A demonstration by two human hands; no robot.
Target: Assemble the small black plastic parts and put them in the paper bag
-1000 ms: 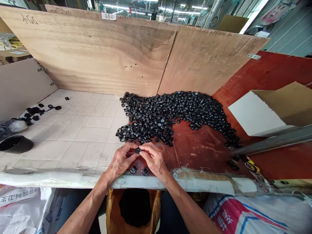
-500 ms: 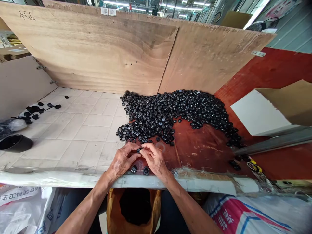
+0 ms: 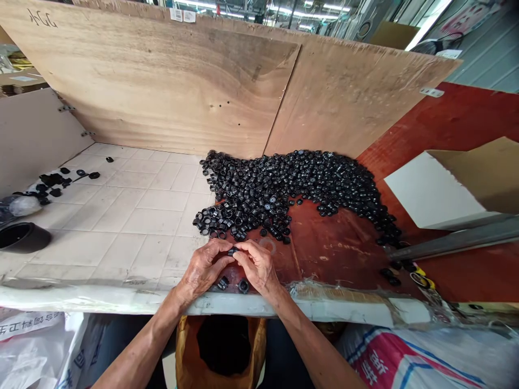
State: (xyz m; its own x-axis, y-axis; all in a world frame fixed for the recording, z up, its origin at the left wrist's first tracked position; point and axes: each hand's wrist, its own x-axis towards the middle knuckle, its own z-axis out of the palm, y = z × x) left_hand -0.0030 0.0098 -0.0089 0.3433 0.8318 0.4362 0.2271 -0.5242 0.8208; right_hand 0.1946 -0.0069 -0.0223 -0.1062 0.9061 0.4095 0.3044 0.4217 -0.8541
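My left hand (image 3: 203,269) and my right hand (image 3: 258,266) meet at the near edge of the table, fingertips pinched together on one small black plastic ring (image 3: 232,251). Two more black rings (image 3: 232,284) lie on the table just below my fingers. A large heap of the same black rings (image 3: 284,189) spreads across the table right behind my hands, its nearest pieces a short way from my fingertips.
Plywood boards (image 3: 174,86) wall the back. A black cup (image 3: 20,236) and a few loose black parts (image 3: 60,178) sit at far left. A cardboard box (image 3: 446,183) and a metal bar (image 3: 454,240) lie at right. An open brown bag (image 3: 221,346) hangs below the table edge.
My hands stay in the same spot, fingers shifting slightly around the small ring. The view has tilted a little.
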